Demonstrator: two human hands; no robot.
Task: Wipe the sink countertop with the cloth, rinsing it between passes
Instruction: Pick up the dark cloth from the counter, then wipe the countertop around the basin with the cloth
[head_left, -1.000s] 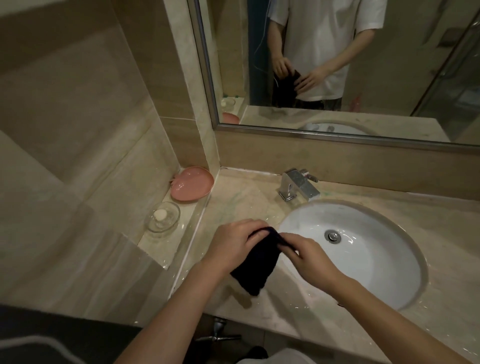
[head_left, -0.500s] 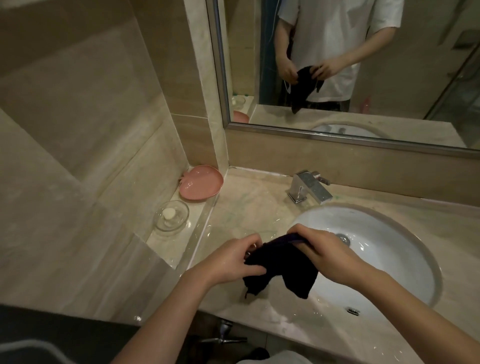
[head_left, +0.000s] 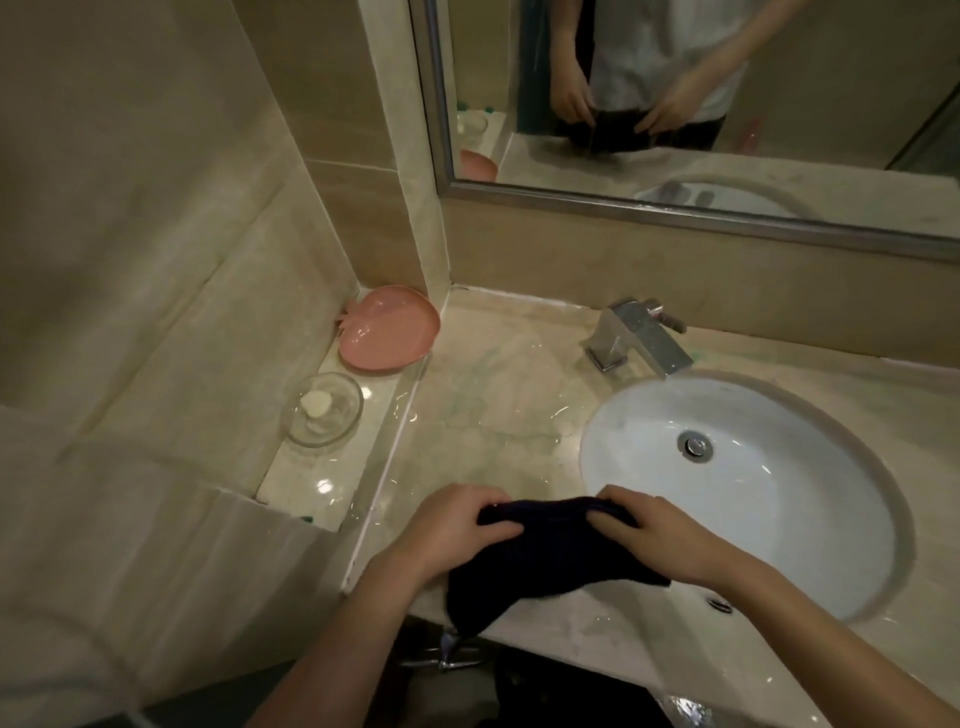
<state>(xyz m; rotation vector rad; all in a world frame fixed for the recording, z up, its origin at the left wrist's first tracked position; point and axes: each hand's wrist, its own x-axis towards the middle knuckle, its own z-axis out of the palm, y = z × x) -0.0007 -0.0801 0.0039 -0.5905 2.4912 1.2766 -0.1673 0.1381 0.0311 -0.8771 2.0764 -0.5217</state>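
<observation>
Both hands pinch the dark cloth (head_left: 540, 561) by its top edge, w/ the left hand (head_left: 457, 525) at the left corner and the right hand (head_left: 654, 535) at the right, fingers curled over the fabric, thumbs under. Cloth hangs spread between them over the bench (head_left: 498, 415) front edge, at approx 6 o'clock in view, its lower corner drooping past the lip. Held stretched like this prob. to open or refold it flat, giving a clean broad face for the next pass.

Sink (head_left: 769, 525) sits at 3 o'clock of the hands, just beside the right one, so a rinse is a short move. Faucet (head_left: 639, 338) at approx 1 o'clock, no water running that I can see. Bench looks wet, w/ glossy streaks around 12 o'clock.

Pink dish (head_left: 389, 327) and glass soap dish (head_left: 322, 415) sit on the side ledge (head_left: 296, 478) at 10–11 o'clock, off the wiping area.
</observation>
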